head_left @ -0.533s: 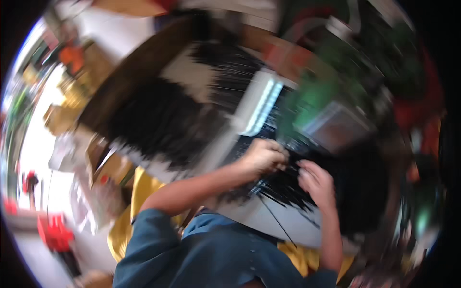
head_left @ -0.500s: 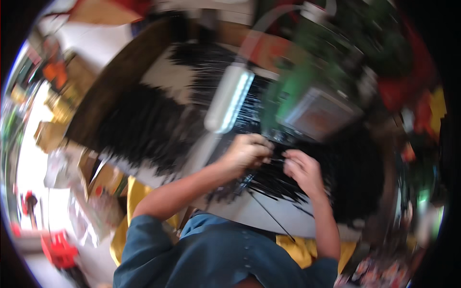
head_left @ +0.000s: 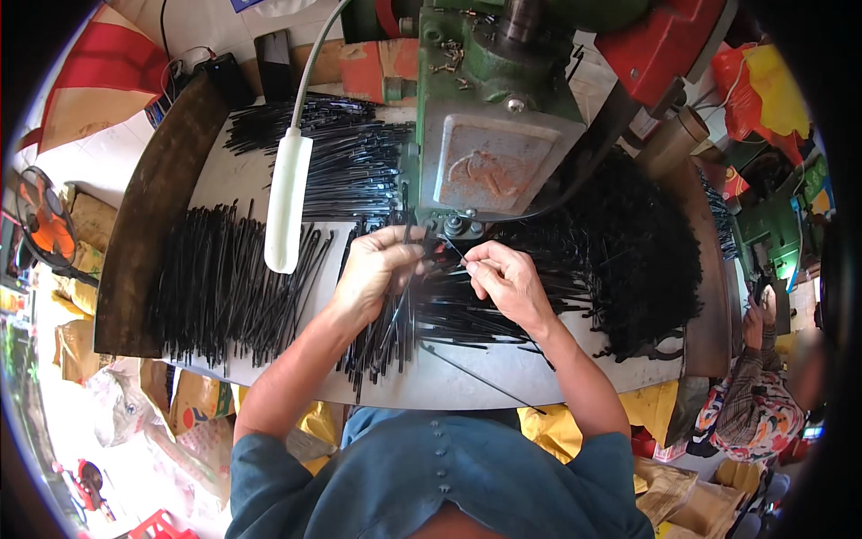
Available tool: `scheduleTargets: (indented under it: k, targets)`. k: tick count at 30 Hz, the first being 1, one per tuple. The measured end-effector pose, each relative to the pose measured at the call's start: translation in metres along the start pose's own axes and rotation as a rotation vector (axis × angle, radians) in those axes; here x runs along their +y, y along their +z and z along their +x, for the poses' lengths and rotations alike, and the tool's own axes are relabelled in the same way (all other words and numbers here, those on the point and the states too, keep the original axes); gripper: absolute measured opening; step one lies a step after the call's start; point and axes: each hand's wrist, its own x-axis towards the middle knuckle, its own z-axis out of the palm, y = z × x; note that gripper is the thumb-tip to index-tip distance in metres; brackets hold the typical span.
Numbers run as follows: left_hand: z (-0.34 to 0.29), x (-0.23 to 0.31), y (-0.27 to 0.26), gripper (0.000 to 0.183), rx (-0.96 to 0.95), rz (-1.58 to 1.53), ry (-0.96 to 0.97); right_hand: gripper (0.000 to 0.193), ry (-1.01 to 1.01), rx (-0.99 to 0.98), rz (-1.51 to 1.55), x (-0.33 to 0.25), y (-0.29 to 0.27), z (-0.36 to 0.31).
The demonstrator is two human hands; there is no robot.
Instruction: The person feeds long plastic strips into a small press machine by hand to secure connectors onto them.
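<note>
Both my hands are at the foot of a green machine (head_left: pixel 501 166) with a round metal tool at its lower end. My left hand (head_left: pixel 370 272) is closed, its fingers around thin black strips (head_left: pixel 395 316) that hang below it toward me. Beside the tool, my right hand (head_left: pixel 510 286) pinches the end of a thin dark strip (head_left: pixel 455 248) between thumb and fingertips. The far end of that strip lies by the tool, and I cannot make out what it touches. Under and around my hands lie many loose black strips (head_left: pixel 485 319) on the pale table (head_left: pixel 359 388).
Bundled black strips (head_left: pixel 238 283) cover the left side, with a dense dark heap (head_left: pixel 628 260) at right. A white lamp (head_left: pixel 289 207) hangs left of the machine. A curved brown rim (head_left: pixel 135 242) bounds the table. Another person (head_left: pixel 759 404) works at far right.
The view has steadied and turned, so the machine and lamp now stand more upright and farther left. My hands stay close together by the tool, the right one still pinching.
</note>
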Motion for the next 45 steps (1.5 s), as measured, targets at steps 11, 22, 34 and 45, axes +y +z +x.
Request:
scheduleTargets:
  k: [11,22,34,45]
  targets:
    - [-0.001,-0.002,0.014,0.018,0.005,0.100,-0.056,0.013,0.029,0.039,0.013,0.000,0.007,0.013]
    - [0.004,-0.002,0.012,0.019,-0.014,0.078,-0.009,0.015,0.250,0.076,0.323,-0.008,-0.001,0.029]
    - [0.005,-0.002,0.013,0.020,-0.027,0.015,0.014,0.016,0.184,0.083,0.261,-0.006,-0.002,0.032]
    - [0.005,-0.003,0.015,0.020,-0.038,0.033,0.016,0.015,0.137,0.051,0.255,0.000,0.000,0.034]
